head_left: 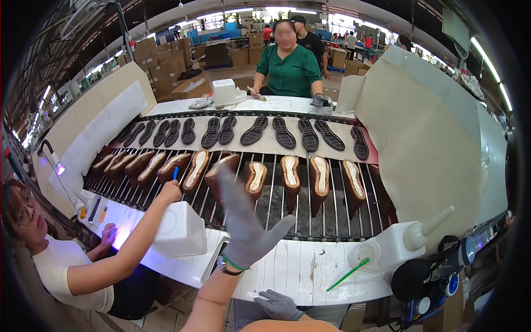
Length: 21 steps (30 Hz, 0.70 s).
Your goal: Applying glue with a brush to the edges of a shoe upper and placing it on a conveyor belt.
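My left hand (243, 227), in a grey glove with a watch at the wrist, is raised over the near edge of the conveyor. Its fingers are stretched and blurred, the thumb out to the right, and nothing shows in it. Just beyond stand brown shoe uppers (255, 180), bottoms up with white coating, in a row on the conveyor rods (332, 207); my fingers partly cover one. My gloved right hand (279, 304) lies low at the white table's (298, 265) near edge, fingers loosely extended, holding nothing visible.
Dark outsoles (283, 133) line a pale belt beyond the uppers. A white tub (180, 229) stands left; a white spouted bottle (392, 243) and green stick (348, 274) lie right. A co-worker's hand (171, 192) with a blue-handled tool reaches in; another person (287, 69) sits opposite.
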Each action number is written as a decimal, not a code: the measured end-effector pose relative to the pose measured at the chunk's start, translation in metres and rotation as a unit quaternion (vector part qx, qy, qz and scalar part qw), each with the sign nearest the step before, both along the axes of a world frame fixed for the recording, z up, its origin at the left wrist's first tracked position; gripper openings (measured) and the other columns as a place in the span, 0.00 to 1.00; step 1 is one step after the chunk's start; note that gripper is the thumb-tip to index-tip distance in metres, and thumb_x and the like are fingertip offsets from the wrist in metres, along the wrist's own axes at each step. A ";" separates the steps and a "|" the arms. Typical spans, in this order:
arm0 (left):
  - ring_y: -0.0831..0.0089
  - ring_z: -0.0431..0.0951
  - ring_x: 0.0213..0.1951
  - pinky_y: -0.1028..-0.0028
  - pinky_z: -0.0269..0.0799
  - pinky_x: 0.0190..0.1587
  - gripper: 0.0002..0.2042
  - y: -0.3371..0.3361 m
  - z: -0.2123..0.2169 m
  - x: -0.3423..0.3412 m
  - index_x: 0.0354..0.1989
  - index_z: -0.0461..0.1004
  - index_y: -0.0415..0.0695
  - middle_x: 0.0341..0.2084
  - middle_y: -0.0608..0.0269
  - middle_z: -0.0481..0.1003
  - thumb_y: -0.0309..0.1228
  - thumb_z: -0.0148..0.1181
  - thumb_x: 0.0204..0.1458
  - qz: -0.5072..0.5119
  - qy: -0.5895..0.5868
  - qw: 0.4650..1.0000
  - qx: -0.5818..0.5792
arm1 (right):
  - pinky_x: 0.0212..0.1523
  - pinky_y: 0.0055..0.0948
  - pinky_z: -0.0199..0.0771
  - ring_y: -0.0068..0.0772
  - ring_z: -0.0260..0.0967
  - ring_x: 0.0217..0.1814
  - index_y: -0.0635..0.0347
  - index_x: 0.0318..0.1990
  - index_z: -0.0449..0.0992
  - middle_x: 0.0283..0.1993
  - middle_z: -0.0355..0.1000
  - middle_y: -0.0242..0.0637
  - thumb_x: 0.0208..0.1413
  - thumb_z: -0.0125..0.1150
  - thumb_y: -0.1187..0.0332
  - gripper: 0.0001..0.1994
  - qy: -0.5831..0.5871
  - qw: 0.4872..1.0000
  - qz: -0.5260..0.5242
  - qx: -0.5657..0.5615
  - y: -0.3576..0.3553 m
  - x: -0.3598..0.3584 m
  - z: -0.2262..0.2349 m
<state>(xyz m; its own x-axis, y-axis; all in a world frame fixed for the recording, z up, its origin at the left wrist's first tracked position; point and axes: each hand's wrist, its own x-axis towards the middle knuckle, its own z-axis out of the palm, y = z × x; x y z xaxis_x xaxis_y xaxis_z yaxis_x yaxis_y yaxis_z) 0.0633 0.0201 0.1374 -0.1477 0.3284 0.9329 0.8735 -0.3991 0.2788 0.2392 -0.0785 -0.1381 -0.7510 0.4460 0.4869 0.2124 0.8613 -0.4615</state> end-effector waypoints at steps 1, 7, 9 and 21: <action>0.48 0.60 0.67 0.56 0.58 0.65 0.45 -0.009 0.018 -0.003 0.68 0.53 0.30 0.65 0.36 0.59 0.46 0.68 0.48 -0.011 -0.003 1.000 -0.005 | 0.50 0.34 0.79 0.43 0.76 0.49 0.52 0.49 0.78 0.49 0.76 0.39 0.49 0.62 0.71 0.17 -0.004 1.000 -0.007 -0.010 0.002 0.003 0.002; 0.62 0.83 0.36 0.65 0.77 0.41 0.28 -0.056 0.085 -0.029 0.50 0.75 0.31 0.32 0.53 0.80 0.41 0.69 0.47 -0.538 0.030 0.791 -0.289 | 0.54 0.36 0.76 0.47 0.74 0.52 0.54 0.53 0.75 0.52 0.75 0.43 0.47 0.59 0.71 0.22 -0.009 1.000 0.016 -0.011 0.005 0.006 0.002; 0.67 0.80 0.31 0.68 0.75 0.37 0.22 -0.065 0.078 -0.030 0.47 0.75 0.34 0.30 0.57 0.79 0.41 0.65 0.51 -0.459 0.009 0.886 -0.065 | 0.55 0.37 0.76 0.48 0.74 0.53 0.54 0.54 0.74 0.53 0.74 0.44 0.47 0.58 0.71 0.22 -0.015 1.000 0.011 -0.018 0.003 0.008 -0.007; 0.62 0.79 0.27 0.66 0.73 0.31 0.08 0.003 -0.050 -0.011 0.33 0.79 0.46 0.24 0.58 0.79 0.36 0.60 0.53 -0.191 -0.116 0.940 -0.259 | 0.48 0.30 0.77 0.39 0.75 0.47 0.56 0.49 0.77 0.49 0.75 0.40 0.46 0.62 0.73 0.19 0.016 1.000 -0.002 -0.007 0.003 0.008 0.007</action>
